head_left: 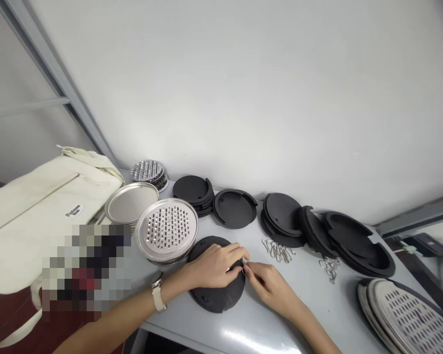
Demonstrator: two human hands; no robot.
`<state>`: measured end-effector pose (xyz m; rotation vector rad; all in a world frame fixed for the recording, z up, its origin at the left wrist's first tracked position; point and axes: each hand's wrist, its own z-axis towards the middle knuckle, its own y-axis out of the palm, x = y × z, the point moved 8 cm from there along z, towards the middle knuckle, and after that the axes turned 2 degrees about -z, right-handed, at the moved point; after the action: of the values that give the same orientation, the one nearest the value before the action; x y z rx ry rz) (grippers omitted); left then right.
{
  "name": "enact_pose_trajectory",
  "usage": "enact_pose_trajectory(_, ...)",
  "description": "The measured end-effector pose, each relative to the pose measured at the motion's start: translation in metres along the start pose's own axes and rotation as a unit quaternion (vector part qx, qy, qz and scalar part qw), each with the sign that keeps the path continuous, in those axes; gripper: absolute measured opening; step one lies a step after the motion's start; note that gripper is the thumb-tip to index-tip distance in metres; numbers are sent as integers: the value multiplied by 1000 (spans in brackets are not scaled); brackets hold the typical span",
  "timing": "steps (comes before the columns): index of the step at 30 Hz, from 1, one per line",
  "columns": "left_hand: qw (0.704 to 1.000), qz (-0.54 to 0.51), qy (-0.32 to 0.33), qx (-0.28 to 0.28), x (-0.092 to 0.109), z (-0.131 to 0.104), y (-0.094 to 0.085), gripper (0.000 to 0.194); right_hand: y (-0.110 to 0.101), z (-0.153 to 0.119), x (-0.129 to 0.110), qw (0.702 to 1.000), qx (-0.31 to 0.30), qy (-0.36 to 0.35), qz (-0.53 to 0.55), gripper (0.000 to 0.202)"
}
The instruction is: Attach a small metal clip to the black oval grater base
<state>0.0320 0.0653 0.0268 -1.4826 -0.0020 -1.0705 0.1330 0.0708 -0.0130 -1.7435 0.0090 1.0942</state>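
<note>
In front of me a round black plastic disc (pixel 217 301) with a small hole lies near the table's front edge. My left hand (pixel 218 265) rests across it, thumb and fingers closed at its right edge. At that same edge my right hand (pixel 269 285) pinches a small metal clip (pixel 243 269), mostly hidden by the fingertips. Similar silver metal clips (pixel 278 250) with rings lie loosely behind my right hand, and another small pile of clips (pixel 330 268) lies farther right. A round metal grater plate (pixel 168 226) tops a stack behind my left forearm.
Several black discs (pixel 234 209) stand in stacks along the wall, some leaning at the right (pixel 362 241). Slotted grater plates (pixel 413 309) fill the right front corner. Plain metal discs (pixel 132 202), small grater plates (pixel 147 170) and a cream bag (pixel 47 211) are at the left.
</note>
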Motion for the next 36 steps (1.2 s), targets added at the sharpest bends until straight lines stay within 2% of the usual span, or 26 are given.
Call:
enact_pose_trajectory(16,1000,8,5,-3,1,0,0,22,-6,1,-1,998,50,-26,-19,37)
enact_pose_trajectory(28,999,29,9,-11,2,0,1,22,-1,2,-2,1000,3,-4,-25,37)
enact_pose_trajectory(36,1000,23,1,-10,2,1,1,20,-4,1,-6,1000,13,-3,-19,37)
